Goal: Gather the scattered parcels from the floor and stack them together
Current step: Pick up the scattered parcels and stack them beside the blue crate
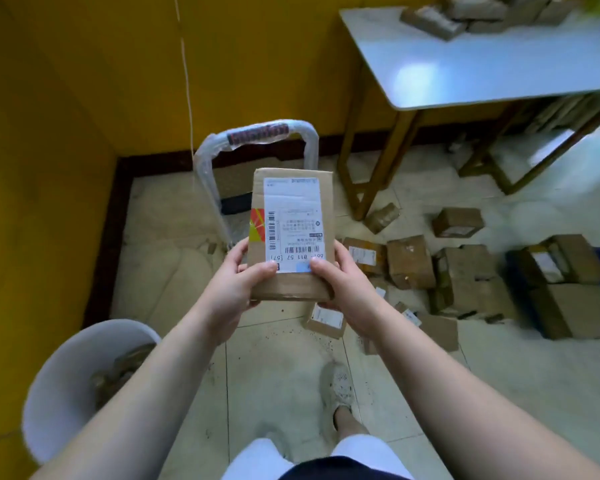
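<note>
I hold a flat brown cardboard parcel (291, 230) with a white shipping label in front of me, above the floor. My left hand (238, 282) grips its near left corner, thumb on top. My right hand (343, 285) grips its near right corner, thumb on the label. Several brown parcels (409, 261) lie scattered on the tiled floor to the right, with a small labelled one (326, 320) just below my right hand. Larger boxes (568, 289) are piled at the far right.
A hand trolley with a plastic-wrapped handle (257, 133) stands ahead by the yellow wall. A white table (482, 64) with parcels on it is at the upper right. A white chair (84, 375) sits at the lower left. My foot (338, 386) is on the floor.
</note>
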`<state>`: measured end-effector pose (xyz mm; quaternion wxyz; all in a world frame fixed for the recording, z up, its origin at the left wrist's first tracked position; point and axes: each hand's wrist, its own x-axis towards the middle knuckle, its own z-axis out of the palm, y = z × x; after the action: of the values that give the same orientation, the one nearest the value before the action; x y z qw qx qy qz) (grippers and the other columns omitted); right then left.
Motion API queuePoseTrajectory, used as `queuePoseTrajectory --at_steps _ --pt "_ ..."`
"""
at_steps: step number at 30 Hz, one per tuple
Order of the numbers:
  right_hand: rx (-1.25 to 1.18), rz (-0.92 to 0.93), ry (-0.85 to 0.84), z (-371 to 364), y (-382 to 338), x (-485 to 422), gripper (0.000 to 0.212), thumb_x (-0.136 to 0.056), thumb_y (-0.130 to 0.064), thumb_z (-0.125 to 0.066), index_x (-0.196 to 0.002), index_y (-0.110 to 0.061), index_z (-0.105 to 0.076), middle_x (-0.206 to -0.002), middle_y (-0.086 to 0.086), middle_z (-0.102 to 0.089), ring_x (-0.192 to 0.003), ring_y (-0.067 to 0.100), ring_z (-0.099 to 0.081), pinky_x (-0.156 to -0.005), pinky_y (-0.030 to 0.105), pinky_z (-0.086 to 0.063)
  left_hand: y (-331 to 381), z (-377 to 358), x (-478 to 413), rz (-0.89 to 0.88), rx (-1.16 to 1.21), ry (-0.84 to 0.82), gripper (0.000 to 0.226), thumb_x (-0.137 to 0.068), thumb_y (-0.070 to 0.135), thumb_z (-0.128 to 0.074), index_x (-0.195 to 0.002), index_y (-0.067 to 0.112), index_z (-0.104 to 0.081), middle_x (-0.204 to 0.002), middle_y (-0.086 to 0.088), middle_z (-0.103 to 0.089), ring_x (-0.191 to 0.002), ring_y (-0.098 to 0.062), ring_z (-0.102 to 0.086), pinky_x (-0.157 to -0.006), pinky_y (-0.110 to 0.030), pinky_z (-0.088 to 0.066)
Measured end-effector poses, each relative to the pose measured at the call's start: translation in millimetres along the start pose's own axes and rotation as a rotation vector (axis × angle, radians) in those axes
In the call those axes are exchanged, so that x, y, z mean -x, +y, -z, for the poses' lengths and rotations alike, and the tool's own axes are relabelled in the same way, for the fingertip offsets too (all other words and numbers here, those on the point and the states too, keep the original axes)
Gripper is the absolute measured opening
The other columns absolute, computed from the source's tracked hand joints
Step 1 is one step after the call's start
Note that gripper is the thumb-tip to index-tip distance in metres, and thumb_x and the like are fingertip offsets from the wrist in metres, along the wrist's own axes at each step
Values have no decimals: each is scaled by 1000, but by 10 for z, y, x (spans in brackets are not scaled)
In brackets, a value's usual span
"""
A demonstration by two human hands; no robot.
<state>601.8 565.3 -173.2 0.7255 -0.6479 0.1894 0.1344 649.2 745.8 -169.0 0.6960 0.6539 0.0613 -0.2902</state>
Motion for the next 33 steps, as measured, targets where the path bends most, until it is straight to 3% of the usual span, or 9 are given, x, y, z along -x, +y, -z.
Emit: queuePoseTrajectory --at_steps 4,7,11,16,19,23,28,33 --pt "-104 103 103 141 -212 562 54 -88 -39 -63 -136 -29 -41 -119 -1 -65 -100 16 -68 -83 40 -57 312 -276 386 -80 -97 -170 69 -73 31 -74 -135 35 -42 -103 8 -72 -92 -12 -69 -74 -30 -54" --pt "-110 190 137 344 -343 962 52 -87 -41 -61 -135 -29 -43 -115 -3 -67 -96 13 -69 -74 29 -57 458 -609 603 -132 -111 -224 63 -72 38 -71 -131 38 -46 -106 9 -71 -99 -15 -67 -88 -41 -52" --pt "-133 233 190 748 -402 1515 52 -79 -45 -61 -128 -32 -49 -113 -2 -69 -99 17 -68 -77 32 -56 509 -1212 805 -144 -93 -305 67 -73 42 -68 -134 35 -42 -111 2 -70 -97 -18 -69 -69 -34 -56" --pt "-175 237 334 1640 -292 2355 42 -83 -49 -64 -120 -34 -51 -92 -7 -74 -85 15 -71 -64 25 -55 380 -2369 1072 -154 -65 -480 54 -78 32 -65 -129 31 -45 -105 -3 -73 -94 -24 -70 -64 -32 -57" --pt "-204 274 428 2261 -277 2884 45 -82 -47 -65 -122 -30 -52 -93 -4 -74 -84 17 -72 -62 24 -55 279 -3170 1306 -186 -55 -554 32 -91 22 -58 -121 28 -51 -102 -4 -73 -90 -23 -71 -60 -29 -57" --pt "-197 340 535 3013 -276 3471 20 -93 -37 -58 -112 -31 -58 -96 -6 -74 -86 14 -71 -64 23 -54 179 -4125 1525 -217 -89 -638 22 -93 26 -56 -114 32 -54 -103 -3 -73 -92 -24 -71 -65 -36 -60" --pt "-198 360 617 3744 -383 3958 15 -93 -40 -57 -108 -36 -59 -93 -8 -74 -83 13 -72 -62 24 -55 213 -5046 1645 -228 -149 -707 41 -88 37 -61 -127 33 -47 -107 -1 -72 -94 -24 -70 -77 -45 -58" --pt "-133 387 695 4432 -484 4056 21 -93 -46 -52 -112 -41 -58 -106 -6 -71 -86 17 -69 -59 29 -52 295 -5771 1511 -271 -239 -717 54 -84 45 -64 -134 34 -45 -107 4 -72 -90 -19 -71 -67 -36 -55"
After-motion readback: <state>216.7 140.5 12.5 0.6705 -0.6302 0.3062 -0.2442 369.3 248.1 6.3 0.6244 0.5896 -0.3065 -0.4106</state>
